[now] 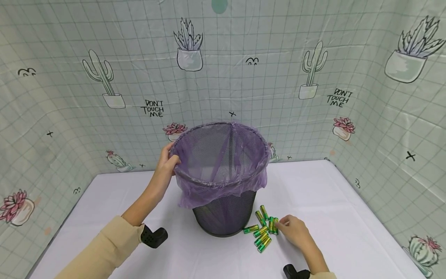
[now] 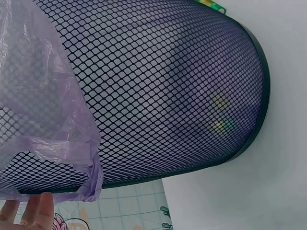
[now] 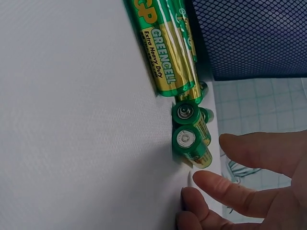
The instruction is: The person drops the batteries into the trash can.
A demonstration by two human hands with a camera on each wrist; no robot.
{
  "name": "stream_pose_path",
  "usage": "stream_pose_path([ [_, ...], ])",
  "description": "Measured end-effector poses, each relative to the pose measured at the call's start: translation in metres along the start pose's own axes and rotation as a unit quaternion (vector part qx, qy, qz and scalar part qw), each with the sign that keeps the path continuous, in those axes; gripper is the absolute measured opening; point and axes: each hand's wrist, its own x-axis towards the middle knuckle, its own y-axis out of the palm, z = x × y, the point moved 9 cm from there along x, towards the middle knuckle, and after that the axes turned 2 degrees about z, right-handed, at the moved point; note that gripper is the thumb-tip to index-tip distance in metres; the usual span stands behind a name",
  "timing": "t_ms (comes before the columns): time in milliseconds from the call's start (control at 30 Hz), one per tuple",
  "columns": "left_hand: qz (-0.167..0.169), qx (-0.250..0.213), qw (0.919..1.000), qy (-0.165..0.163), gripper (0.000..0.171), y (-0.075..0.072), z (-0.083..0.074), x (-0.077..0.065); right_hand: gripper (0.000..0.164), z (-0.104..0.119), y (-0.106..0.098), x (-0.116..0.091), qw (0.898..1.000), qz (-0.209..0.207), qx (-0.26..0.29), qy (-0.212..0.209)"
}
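A black mesh waste bin [image 1: 223,217], lined with a thin purple plastic bag [image 1: 205,195] folded over its rim, stands upright on the white table. My left hand [image 1: 166,164] grips the rim at its left side, thumb inside over the bag and fingers outside. To the bin's right lie several green and gold batteries [image 1: 262,231] in a loose cluster. My right hand [image 1: 294,231] is at the cluster's right edge. In the right wrist view, its thumb and forefinger are spread beside the nearest battery [image 3: 194,143], holding nothing.
Blurred yellow and green patches [image 2: 223,124] show through the mesh near the bin's base. A white cloth [image 1: 331,201] covers the table. Behind and beside it hangs a checked curtain [image 1: 223,89] printed with cacti. Each wrist wears a black device [image 1: 154,236].
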Motion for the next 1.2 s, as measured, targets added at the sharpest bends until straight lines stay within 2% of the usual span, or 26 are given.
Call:
stream_pose_path([
  [367,-0.002,0.002,1.0,-0.003,0.069,-0.0001,0.0019,0.0021,0.022,0.0055,0.0011,0.0021,1.0,0.008,-0.021,0.003],
  [800,0.0,0.004,1.0,-0.001,0.067,-0.0009,0.0016,0.0009,0.021,0.0076,0.0025,0.0041,0.999,0.016,-0.048,0.007],
  [1200,0.0,0.002,1.0,-0.001,0.068,-0.0005,0.0028,0.0017,0.025,0.0015,0.0068,0.0046,0.998,0.033,-0.048,0.032],
])
